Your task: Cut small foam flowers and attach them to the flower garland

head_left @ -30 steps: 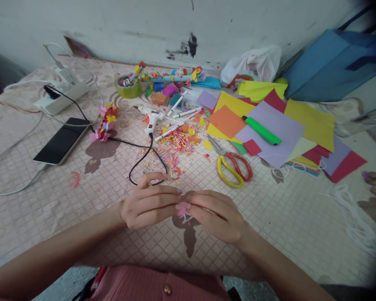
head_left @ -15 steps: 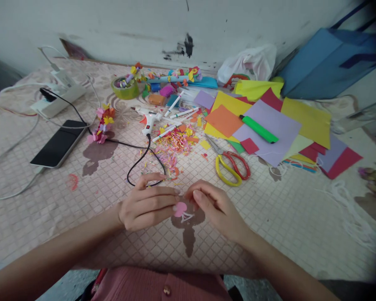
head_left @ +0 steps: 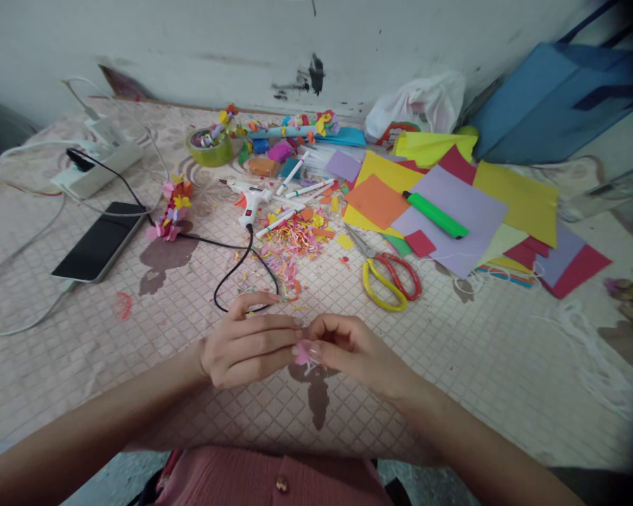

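A small pink paper piece (head_left: 301,353) with white string hanging below it is pinched between my two hands, low over the patterned tablecloth (head_left: 232,422). My left hand (head_left: 253,344) is closed on its left edge, the fingers lying together with the thumb mostly hidden. From the other side, the thumb and forefinger of my right hand (head_left: 345,344) press on the same piece and cover part of it. Its exact shape is hard to make out behind the fingertips. Ahead of my hands lie paper scraps (head_left: 295,239) and scissors (head_left: 385,277) with one yellow and one red handle.
A white glue gun (head_left: 250,200) with a black cord lies beyond my left hand. Further left are a phone (head_left: 100,242), a power strip (head_left: 100,169) and a paper flower strand (head_left: 171,211). Coloured sheets (head_left: 454,204), a green cutter (head_left: 437,216) and white string (head_left: 596,358) lie right.
My right hand has moved slightly left, and its thumb and forefinger have closed on the pink piece, covering part of it. My left hand stays in place.
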`<state>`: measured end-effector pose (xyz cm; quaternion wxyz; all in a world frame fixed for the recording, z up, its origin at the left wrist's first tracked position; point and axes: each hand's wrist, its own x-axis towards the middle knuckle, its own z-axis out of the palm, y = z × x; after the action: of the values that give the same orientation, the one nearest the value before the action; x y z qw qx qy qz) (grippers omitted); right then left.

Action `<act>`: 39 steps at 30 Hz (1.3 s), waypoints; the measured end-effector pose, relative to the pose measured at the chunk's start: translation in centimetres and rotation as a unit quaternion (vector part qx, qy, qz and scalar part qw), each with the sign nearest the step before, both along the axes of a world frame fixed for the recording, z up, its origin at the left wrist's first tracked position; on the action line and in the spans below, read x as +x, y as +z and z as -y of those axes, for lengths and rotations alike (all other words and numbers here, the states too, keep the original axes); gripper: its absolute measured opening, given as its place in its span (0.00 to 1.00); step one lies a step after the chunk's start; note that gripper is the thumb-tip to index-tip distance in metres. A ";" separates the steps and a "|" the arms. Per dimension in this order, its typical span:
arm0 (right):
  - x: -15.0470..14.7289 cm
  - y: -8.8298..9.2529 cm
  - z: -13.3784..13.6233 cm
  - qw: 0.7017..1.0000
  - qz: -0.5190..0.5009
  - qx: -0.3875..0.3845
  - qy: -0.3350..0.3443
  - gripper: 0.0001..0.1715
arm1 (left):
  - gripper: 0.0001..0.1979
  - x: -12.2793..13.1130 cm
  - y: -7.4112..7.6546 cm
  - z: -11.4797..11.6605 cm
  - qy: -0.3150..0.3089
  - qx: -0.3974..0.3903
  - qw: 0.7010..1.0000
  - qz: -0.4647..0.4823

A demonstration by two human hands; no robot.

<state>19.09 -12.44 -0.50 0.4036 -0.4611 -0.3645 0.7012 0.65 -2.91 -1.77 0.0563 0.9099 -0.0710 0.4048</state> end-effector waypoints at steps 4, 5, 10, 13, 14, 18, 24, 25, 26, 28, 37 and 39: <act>0.0 -0.2 0.1 1.000 0.002 0.002 0.002 0.18 | 0.07 0.0 -0.3 0.0 0.005 0.000 1.000 -0.001; 0.1 -0.2 0.2 1.000 0.006 0.008 0.006 0.18 | 0.06 0.0 -0.2 0.0 0.011 0.003 1.000 -0.006; 0.7 -0.5 0.3 0.995 0.064 0.080 0.005 0.20 | 0.05 0.0 0.4 0.0 0.012 -0.002 1.000 -0.009; 1.0 -0.7 0.3 0.986 0.116 0.115 -0.025 0.14 | 0.06 0.2 0.5 0.4 0.006 -0.051 0.998 -0.023; 1.1 -0.8 0.3 0.983 0.132 0.123 -0.040 0.12 | 0.06 0.4 0.5 0.7 0.009 -0.093 0.995 -0.018; 1.4 -1.1 0.3 0.976 0.141 0.145 -0.082 0.09 | 0.03 1.4 0.6 2.4 0.081 -0.389 0.917 0.016; 1.5 -2.1 0.8 0.994 -0.013 0.089 -0.067 0.19 | 0.06 2.4 1.4 3.0 0.117 -0.735 0.664 -0.071; 1.5 -2.2 1.0 0.994 -0.035 0.081 -0.069 0.18 | 0.07 2.5 1.4 2.9 0.107 -0.765 0.631 -0.074; 1.5 -2.2 1.1 0.993 -0.050 0.077 -0.075 0.17 | 0.07 2.6 1.4 2.7 0.099 -0.788 0.603 -0.077; 1.7 -2.0 1.3 0.990 -0.070 0.081 -0.095 0.17 | 0.08 2.7 1.4 2.5 0.087 -0.821 0.558 -0.082; 2.9 -1.1 0.0 0.983 0.003 0.073 -0.170 0.06 | 0.10 2.8 1.3 2.5 0.074 -0.884 0.447 -0.112; 2.9 -1.1 -0.6 0.974 -0.036 0.060 -0.215 0.07 | 0.10 2.8 1.2 2.5 0.066 -0.897 0.423 -0.109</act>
<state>21.99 -11.86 -1.63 0.5848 -0.4782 -0.2838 0.5906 3.42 -5.43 -0.56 0.8213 0.3831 0.3990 0.1397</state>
